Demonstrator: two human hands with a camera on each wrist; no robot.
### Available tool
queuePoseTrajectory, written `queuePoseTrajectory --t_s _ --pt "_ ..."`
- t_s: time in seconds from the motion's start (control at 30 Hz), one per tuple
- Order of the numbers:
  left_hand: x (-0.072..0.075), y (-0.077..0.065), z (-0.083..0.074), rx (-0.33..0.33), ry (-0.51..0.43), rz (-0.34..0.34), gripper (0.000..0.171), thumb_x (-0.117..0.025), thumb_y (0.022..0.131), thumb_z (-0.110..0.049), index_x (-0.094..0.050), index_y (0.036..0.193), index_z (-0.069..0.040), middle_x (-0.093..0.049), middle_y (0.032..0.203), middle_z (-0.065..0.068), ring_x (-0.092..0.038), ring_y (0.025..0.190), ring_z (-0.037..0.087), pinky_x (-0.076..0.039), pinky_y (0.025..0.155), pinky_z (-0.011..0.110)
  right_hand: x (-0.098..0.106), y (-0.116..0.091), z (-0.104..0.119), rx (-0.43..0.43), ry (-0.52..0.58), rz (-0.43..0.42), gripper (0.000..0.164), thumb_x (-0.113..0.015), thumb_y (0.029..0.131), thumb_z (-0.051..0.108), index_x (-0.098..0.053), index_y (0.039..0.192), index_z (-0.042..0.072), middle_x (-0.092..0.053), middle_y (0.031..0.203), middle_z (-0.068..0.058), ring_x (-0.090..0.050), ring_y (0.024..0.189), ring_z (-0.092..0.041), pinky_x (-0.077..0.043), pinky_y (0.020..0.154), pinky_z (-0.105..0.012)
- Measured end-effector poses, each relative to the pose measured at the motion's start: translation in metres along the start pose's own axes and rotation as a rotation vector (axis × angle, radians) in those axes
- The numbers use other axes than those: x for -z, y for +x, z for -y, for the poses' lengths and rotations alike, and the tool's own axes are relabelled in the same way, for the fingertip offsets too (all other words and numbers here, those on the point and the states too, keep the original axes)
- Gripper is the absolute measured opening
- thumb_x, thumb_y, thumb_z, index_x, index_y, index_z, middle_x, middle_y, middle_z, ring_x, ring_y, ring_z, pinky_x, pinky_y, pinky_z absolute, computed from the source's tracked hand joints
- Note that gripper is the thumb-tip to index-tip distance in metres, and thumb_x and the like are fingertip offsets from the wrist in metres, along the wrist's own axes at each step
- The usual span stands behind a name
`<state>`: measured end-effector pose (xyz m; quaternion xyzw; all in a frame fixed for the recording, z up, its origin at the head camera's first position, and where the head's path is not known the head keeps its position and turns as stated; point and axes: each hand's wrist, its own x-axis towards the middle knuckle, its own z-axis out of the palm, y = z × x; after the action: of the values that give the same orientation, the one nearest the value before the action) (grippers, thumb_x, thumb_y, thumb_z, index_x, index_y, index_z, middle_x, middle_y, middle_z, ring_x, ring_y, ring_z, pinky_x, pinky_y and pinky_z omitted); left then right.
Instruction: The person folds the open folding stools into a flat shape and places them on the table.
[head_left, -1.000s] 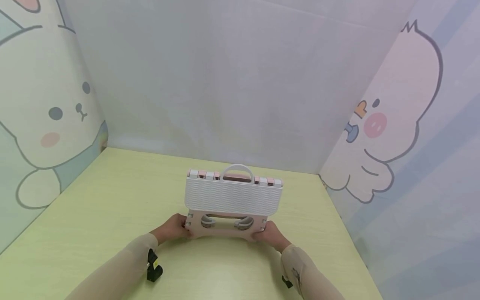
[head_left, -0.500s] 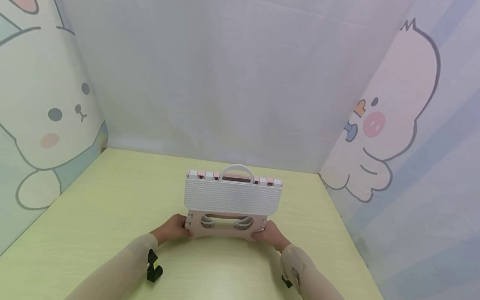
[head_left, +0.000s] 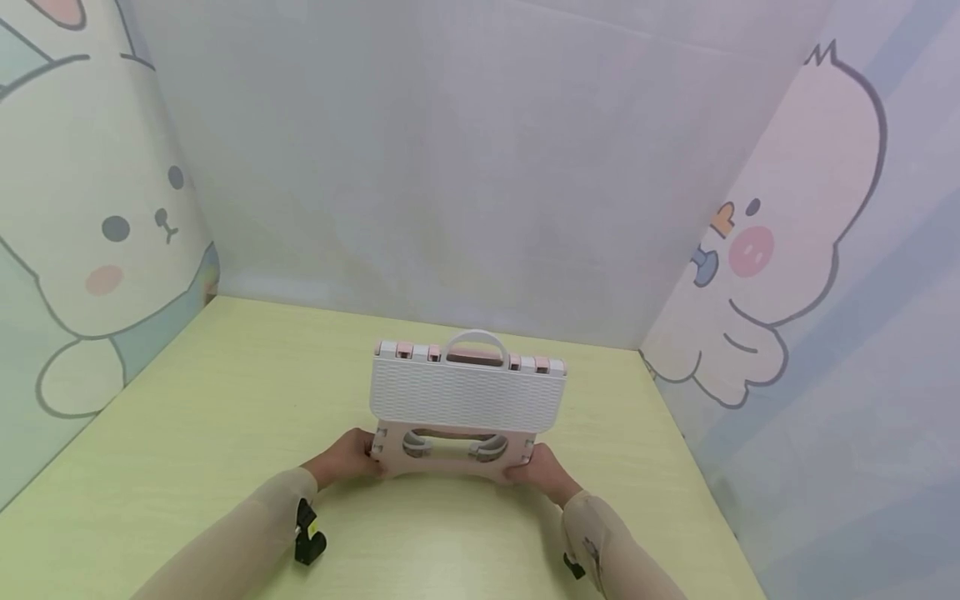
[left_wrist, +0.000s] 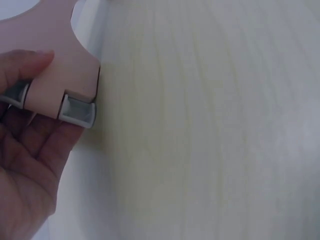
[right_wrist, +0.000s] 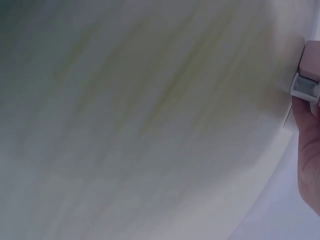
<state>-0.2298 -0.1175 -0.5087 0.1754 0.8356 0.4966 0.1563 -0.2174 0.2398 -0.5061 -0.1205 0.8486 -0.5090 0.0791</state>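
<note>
Beige sleeves [head_left: 247, 533] cover both forearms nearest the camera; a black device [head_left: 307, 537] shows at the left wrist, and a smaller black piece [head_left: 573, 567] shows under the right forearm. Beyond them, the left hand [head_left: 345, 458] grips one side of a pink-and-white folding stool [head_left: 467, 398], its thumb on the pink face and its fingers curled beneath grey clips [left_wrist: 77, 111] at the edge; the right hand [head_left: 546, 472] grips the opposite side, though the right wrist view catches it only at the border. Between the hands, at mid-table, the stool has its pink panel [head_left: 393, 465] low and nearer, with a wide cutout; a white, woven-textured panel slopes above it, hinged along the top, where a white arched handle [head_left: 477, 335] stands up; whether the lower edge touches the table cannot be told. Pale yellow-green table [head_left: 285, 367] stretches behind; farther off hangs a greyish-white sheet [head_left: 465, 167], with a cartoon rabbit [head_left: 90, 183] on the left wall and a cartoon bird [head_left: 810, 183] on the right.
</note>
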Motion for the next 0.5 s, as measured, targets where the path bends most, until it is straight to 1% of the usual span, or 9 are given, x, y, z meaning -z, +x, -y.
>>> queuePoseTrajectory --t_s 0.1,0.17,0.2,0.23,0.33,0.5 --pt "-0.0011 0.0007 0.0009 0.011 0.001 -0.001 0.018 -0.072 0.073 0.003 -0.068 0.090 0.006 -0.062 0.072 0.003 -0.048 0.062 0.014 -0.041 0.058 0.030 0.0006 -0.0004 -0.0011 0.028 0.014 0.010 0.038 -0.076 0.065 0.019 -0.067 0.094 -0.002 -0.068 0.084 -0.003 -0.054 0.071 -0.013 -0.046 0.063 -0.029" --pt "-0.0014 0.0008 0.0008 0.016 0.005 -0.003 0.019 -0.072 0.072 0.003 -0.068 0.090 0.006 -0.063 0.073 0.003 -0.048 0.063 0.014 -0.041 0.059 0.029 0.0001 0.0003 -0.0012 0.003 0.007 0.006 0.038 -0.076 0.064 0.019 -0.067 0.095 -0.002 -0.068 0.085 -0.004 -0.055 0.072 -0.013 -0.046 0.065 -0.030" --pt "-0.0015 0.0008 0.0007 0.016 0.009 -0.004 0.019 -0.072 0.072 0.003 -0.068 0.091 0.006 -0.063 0.073 0.003 -0.049 0.063 0.014 -0.041 0.059 0.029 -0.0005 0.0007 -0.0009 -0.014 0.001 0.002 0.038 -0.075 0.065 0.017 -0.067 0.096 -0.003 -0.068 0.086 -0.005 -0.054 0.072 -0.013 -0.046 0.065 -0.030" --pt "-0.0013 0.0008 0.0003 0.014 0.009 -0.006 0.019 -0.072 0.072 0.003 -0.068 0.091 0.006 -0.063 0.073 0.004 -0.049 0.063 0.014 -0.041 0.059 0.030 -0.0013 0.0014 -0.0007 -0.053 -0.003 -0.007 0.040 -0.075 0.063 0.015 -0.067 0.096 -0.004 -0.068 0.087 -0.006 -0.055 0.073 -0.014 -0.046 0.067 -0.031" --pt "-0.0013 0.0006 -0.0004 0.010 0.013 -0.009 0.020 -0.072 0.072 0.003 -0.068 0.091 0.006 -0.063 0.074 0.004 -0.049 0.063 0.015 -0.041 0.059 0.030 -0.0029 0.0024 0.0006 -0.094 -0.025 -0.021 0.039 -0.074 0.063 0.008 -0.066 0.099 -0.006 -0.068 0.089 -0.008 -0.054 0.074 -0.015 -0.046 0.069 -0.031" --pt "-0.0012 0.0005 -0.0005 0.006 0.015 -0.009 0.018 -0.072 0.072 0.002 -0.068 0.089 0.005 -0.061 0.071 0.002 -0.048 0.062 0.013 -0.041 0.057 0.029 -0.0040 0.0022 0.0045 -0.096 -0.028 -0.026 0.039 -0.072 0.064 0.004 -0.066 0.101 -0.006 -0.068 0.091 -0.007 -0.054 0.075 -0.014 -0.046 0.070 -0.031"
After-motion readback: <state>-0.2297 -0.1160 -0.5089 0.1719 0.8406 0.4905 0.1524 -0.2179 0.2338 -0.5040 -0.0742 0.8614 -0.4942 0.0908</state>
